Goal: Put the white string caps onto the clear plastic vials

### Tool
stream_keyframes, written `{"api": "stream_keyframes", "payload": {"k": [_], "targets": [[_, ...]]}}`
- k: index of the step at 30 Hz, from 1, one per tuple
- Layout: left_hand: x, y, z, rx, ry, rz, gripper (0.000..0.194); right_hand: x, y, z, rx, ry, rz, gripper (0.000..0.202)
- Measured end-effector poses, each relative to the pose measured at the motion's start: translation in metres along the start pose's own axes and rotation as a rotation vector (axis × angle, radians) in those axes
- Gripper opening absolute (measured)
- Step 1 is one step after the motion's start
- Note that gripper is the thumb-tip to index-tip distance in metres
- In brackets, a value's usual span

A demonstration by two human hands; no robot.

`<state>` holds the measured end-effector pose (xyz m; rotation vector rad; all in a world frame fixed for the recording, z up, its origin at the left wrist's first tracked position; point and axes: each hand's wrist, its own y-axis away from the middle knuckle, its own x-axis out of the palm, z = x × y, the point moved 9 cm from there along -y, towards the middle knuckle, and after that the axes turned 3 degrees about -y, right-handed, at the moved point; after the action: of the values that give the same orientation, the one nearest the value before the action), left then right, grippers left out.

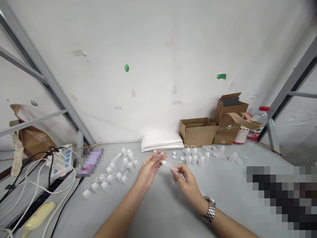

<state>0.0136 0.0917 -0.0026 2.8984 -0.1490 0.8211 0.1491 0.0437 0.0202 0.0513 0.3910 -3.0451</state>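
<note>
A slim translucent plastic dropper bottle (170, 166) lies nearly level above the table, held at its base end by the fingertips of my right hand (185, 180). At the bottle's neck, my left hand (148, 170) has its thumb and finger closed on the small tethered cap; the fingers partly hide it. A thin white strap loops between the cap and the neck. Several small white bottles (128, 162) with tethered caps stand or lie to the left of my left hand. More white bottles (194, 158) stand beyond my right hand, beside a few loose caps (174, 154).
A white stack of flat packs (162, 141) lies against the wall beside an open cardboard box (198, 134). A brown paper bag (226, 129) and a red-capped bottle (261, 120) stand at right. Translucent empty bottles (235, 158) lie nearby. A power strip (60, 162) with cables is at left.
</note>
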Motion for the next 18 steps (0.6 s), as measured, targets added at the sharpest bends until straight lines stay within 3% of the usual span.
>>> {"api": "stream_keyframes", "payload": {"k": [18], "targets": [[-0.0008,0.0004,0.0015,0.014,-0.001,-0.002,0.023,0.0018,-0.0026,0.0012,-0.001,0.077,0.041,0.019]]}}
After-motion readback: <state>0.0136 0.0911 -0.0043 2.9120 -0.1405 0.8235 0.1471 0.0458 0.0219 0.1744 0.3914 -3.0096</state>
